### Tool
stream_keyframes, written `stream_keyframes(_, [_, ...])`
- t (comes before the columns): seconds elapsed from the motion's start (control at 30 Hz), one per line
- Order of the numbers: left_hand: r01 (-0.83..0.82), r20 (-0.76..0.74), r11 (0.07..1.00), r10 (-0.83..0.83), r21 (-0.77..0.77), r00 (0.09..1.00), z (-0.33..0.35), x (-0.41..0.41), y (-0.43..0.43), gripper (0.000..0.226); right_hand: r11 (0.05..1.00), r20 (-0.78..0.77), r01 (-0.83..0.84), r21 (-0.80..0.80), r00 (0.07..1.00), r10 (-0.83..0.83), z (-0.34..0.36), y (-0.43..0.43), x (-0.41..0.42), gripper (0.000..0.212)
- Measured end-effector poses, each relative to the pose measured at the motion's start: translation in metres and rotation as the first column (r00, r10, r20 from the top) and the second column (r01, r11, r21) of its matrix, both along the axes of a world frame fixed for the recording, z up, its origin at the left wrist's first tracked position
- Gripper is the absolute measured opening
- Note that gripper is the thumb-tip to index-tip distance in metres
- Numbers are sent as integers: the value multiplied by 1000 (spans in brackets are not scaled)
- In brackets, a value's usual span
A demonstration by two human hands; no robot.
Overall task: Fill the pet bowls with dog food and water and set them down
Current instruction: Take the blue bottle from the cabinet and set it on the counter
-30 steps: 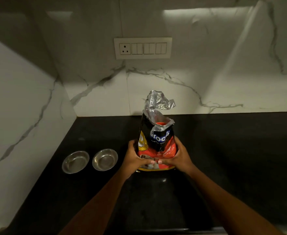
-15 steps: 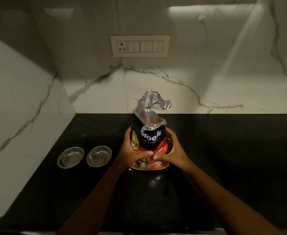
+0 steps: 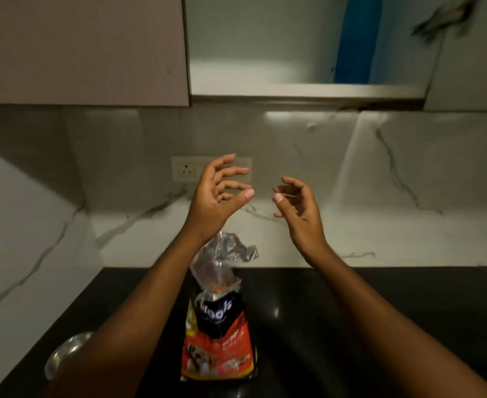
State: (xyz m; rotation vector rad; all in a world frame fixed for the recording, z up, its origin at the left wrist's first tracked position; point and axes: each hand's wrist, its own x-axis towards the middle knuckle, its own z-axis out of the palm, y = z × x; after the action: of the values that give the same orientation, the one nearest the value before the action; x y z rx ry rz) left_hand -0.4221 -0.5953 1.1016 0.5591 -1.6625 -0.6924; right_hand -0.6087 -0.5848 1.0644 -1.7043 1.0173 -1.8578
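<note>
Bag (image 3: 219,326) looks soft, crinkly, floppy-topped, so I'd grip its 2 sides low. My left hand (image 3: 213,196) and right hand (image 3: 301,209) hover above, fingers apart, empty.

The round shiny steel bowl (image 3: 67,351) lay mostly hidden behind the left forearm (image 3: 138,311). The left hand (image 3: 216,193) covered part of the cream switch plate (image 3: 184,169). A tall blue object (image 3: 354,38), blurred, ran off the top edge.

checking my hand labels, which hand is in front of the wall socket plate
The left hand, fingers spread and empty, overlaps the socket plate; the right hand sits lower, to the plate's right, against bare marble wall.
</note>
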Motion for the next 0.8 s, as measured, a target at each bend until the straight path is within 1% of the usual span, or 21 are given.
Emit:
stream_keyframes(0.1, [34, -38, 994, -38, -102, 999, 63, -25, -13, 55, 991, 20, 52, -126, 999, -50, 67, -3, -16, 33])
stream_keyframes(0.23, [90, -2, 967, -93, -239, 996, 131, -48, -24, 48, 956, 25, 164, -241, 986, -163, 140, -8, -36, 26])
stream_keyframes(0.37, [123, 16, 940, -125, -317, 992, 187, -66, -32, 46, 914, 53, 281, -293, 959, -278, 203, -13, -54, 25])
stream_keyframes(0.5, [149, 67, 935, -134, -321, 989, 224, -89, -49, 43, 885, 35, 366, -288, 928, -372, 238, -23, -69, 27])
stream_keyframes(0.63, [126, 69, 951, -111, -284, 991, 246, -121, -69, 42, 858, -1, 454, -242, 884, -468, 261, -38, -90, 39])
stream_keyframes(0.73, [96, 99, 969, -75, -226, 992, 252, -144, -85, 45, 827, -28, 524, -203, 841, -540, 274, -56, -113, 45])
stream_keyframes(0.8, [124, 149, 978, -100, -166, 984, 256, -156, -93, 47, 810, -62, 559, -177, 815, -576, 283, -71, -129, 50])
